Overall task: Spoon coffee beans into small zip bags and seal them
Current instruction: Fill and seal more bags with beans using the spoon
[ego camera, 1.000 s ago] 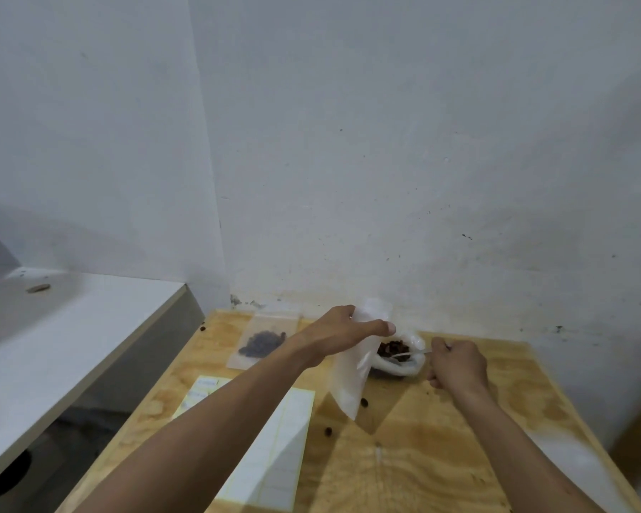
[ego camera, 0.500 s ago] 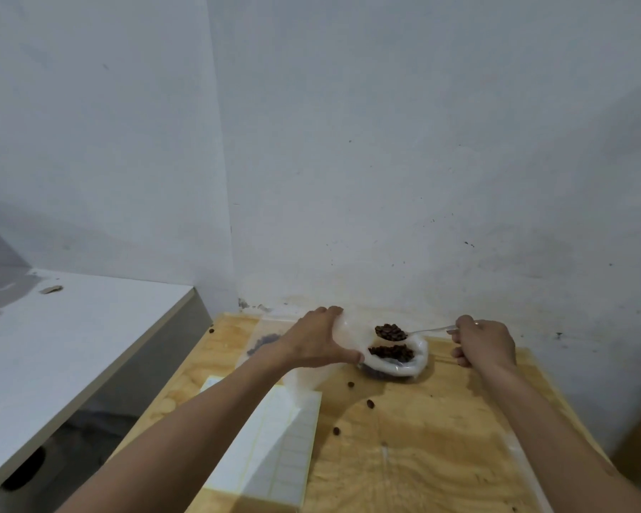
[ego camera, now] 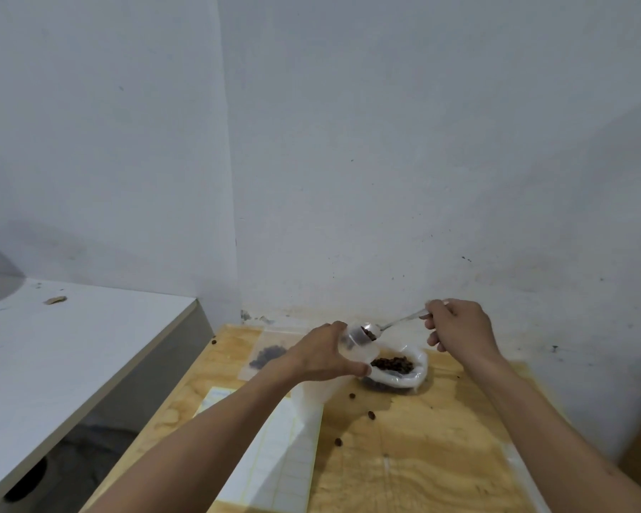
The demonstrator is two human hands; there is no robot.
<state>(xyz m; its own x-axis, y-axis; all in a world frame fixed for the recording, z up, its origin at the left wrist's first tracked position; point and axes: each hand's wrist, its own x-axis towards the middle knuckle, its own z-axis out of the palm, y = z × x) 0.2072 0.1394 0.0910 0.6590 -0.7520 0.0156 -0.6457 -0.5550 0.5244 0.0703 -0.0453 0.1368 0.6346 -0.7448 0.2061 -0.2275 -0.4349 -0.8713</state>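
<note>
Head view: two bare arms reach out over a wood table (ego camera: 415, 472) that sits in the corner of a white wall (ego camera: 385, 161). The left hand (ego camera: 322, 355) is curled around the top of a small clear zip bag (ego camera: 359, 346), with the thumb low and the fingers on top, so the mouth of the bag is held open. The rest of the bag hangs down to the table under the hand. The right hand (ego camera: 459, 327) is closed tight on the thin end of a metal spoon (ego camera: 389, 325). The round end of the spoon is tipped down right at the mouth of the bag, and a few brown beans (ego camera: 368, 333) show in it.

Just below the spoon sits a big white bag (ego camera: 408, 379) with its top rolled down. It is open and has a pile of coffee beans (ego camera: 393, 363) in it. It rests on the table near the wall, just to the right of the left hand.

Behind the left hand a flat filled bag (ego camera: 265, 355) lies on the table with dark beans inside. Three loose beans (ego camera: 371, 415) lie on the wood in front of the big bag. A white sheet (ego camera: 274, 453) with faint lines lies under the left arm. A white shelf (ego camera: 71, 346) stands to the left of the table, well apart from the hands
</note>
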